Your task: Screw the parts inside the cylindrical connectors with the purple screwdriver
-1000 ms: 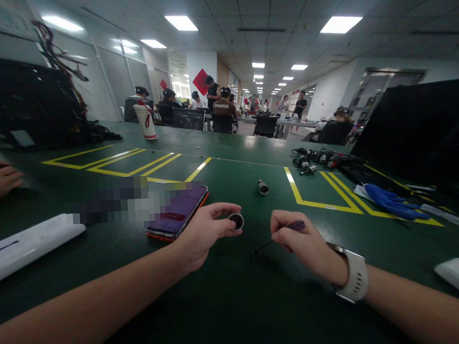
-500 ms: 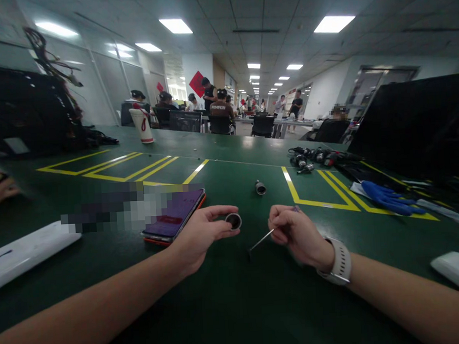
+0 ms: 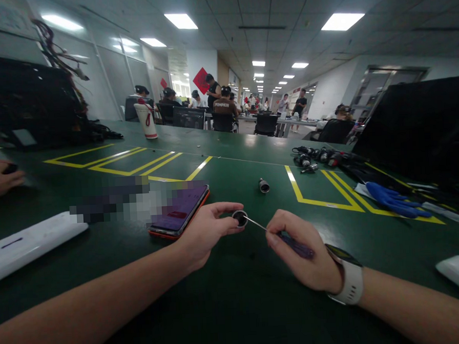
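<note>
Between thumb and fingers, my left hand (image 3: pixel 207 229) pinches a small round metal ring-like part (image 3: pixel 240 213), its dark hollow facing me. My right hand (image 3: pixel 298 245) is closed around the dark purplish handle of a screwdriver (image 3: pixel 300 248). The thin shaft points left, and its tip is at the opening of the round part; how deep it reaches I cannot tell. Beyond the hands, a small cylindrical metal part (image 3: pixel 264 185) lies on the green table (image 3: pixel 244 310). Close behind my left hand is a phone (image 3: pixel 181 210) with an orange edge.
A white case (image 3: pixel 36 241) lies left, near another person's hand (image 3: pixel 1 179). Farther back stand a paper cup (image 3: pixel 146 121) and a dark monitor (image 3: pixel 419 126). Cabled metal parts (image 3: pixel 309 158) and a blue glove (image 3: pixel 394 199) lie right. Yellow tape marks the table.
My right hand has turned the screwdriver from pointing down at the table to pointing at the round part's opening. My left hand still holds the part. The view has shifted slightly.
</note>
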The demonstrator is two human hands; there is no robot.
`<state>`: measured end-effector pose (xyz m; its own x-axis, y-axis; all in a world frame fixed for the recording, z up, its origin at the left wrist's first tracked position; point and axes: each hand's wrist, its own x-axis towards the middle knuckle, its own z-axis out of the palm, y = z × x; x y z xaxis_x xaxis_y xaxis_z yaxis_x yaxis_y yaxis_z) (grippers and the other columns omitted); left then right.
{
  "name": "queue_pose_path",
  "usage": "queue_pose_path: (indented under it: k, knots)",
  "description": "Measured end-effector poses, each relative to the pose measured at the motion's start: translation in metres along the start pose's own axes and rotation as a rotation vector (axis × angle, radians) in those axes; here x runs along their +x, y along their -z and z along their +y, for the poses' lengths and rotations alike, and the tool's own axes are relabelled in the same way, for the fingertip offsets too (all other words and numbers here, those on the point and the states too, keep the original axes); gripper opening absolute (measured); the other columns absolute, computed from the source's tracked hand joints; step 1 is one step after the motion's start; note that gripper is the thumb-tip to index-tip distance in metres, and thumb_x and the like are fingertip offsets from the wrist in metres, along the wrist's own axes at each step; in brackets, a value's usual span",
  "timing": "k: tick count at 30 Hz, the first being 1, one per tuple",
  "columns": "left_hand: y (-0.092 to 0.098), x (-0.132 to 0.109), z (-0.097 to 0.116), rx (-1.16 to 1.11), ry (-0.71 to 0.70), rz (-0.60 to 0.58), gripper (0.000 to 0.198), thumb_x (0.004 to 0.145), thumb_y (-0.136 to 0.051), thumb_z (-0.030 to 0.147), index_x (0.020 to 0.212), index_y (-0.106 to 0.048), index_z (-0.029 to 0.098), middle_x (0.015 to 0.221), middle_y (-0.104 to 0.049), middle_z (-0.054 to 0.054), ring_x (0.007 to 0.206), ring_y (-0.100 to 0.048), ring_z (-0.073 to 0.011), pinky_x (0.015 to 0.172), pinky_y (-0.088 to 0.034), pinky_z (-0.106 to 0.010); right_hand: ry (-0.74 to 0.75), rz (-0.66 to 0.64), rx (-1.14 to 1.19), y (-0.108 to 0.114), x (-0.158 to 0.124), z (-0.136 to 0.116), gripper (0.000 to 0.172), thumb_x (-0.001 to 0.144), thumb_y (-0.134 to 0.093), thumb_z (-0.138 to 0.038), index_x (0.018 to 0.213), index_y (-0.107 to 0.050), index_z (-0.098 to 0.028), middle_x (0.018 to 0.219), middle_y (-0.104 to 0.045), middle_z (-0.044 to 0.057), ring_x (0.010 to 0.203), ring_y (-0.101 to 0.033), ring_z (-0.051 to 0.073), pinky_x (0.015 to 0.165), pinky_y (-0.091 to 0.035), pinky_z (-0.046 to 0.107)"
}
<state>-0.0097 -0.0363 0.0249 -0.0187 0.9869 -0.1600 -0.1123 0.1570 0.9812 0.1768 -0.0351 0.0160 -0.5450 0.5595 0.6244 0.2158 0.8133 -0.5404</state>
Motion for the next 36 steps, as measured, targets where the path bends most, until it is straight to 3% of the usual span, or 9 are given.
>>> queue_pose_path:
  k: [18, 25, 36]
  knots:
    - [-0.002, -0.002, -0.002, 0.221, -0.143, 0.007, 0.016, 0.072, -0.060, 0.007, 0.087, -0.065, 0.011, 0.080, -0.069, -0.006, 0.068, -0.067, -0.0149, 0.064, -0.057, -0.027, 0.191, -0.119, -0.180, -0.007, 0.000, 0.000, 0.008, 0.081, -0.045, -0.010, 0.079, -0.048, -0.017, 0.070, -0.054, 0.003, 0.065, -0.046, 0.015, 0.058, -0.037, 0.027]
    - [0.002, 0.000, -0.005, 0.257, -0.213, -0.018, 0.017, 0.073, -0.059, 0.011, 0.089, -0.066, 0.012, 0.079, -0.070, -0.005, 0.069, -0.067, -0.0162, 0.064, -0.058, -0.029, 0.373, -0.137, -0.311, -0.007, 0.004, -0.011, 0.010, 0.077, -0.042, -0.007, 0.077, -0.048, -0.015, 0.065, -0.055, 0.006, 0.059, -0.044, 0.015, 0.052, -0.035, 0.028]
    - [0.000, -0.004, -0.001, 0.244, -0.196, 0.012, 0.018, 0.071, -0.062, 0.013, 0.088, -0.068, 0.012, 0.077, -0.072, -0.006, 0.068, -0.067, -0.0168, 0.063, -0.058, -0.029, 0.377, -0.139, -0.373, -0.010, 0.002, -0.009, 0.012, 0.077, -0.041, -0.007, 0.078, -0.048, -0.016, 0.065, -0.056, 0.006, 0.058, -0.043, 0.016, 0.052, -0.034, 0.029]
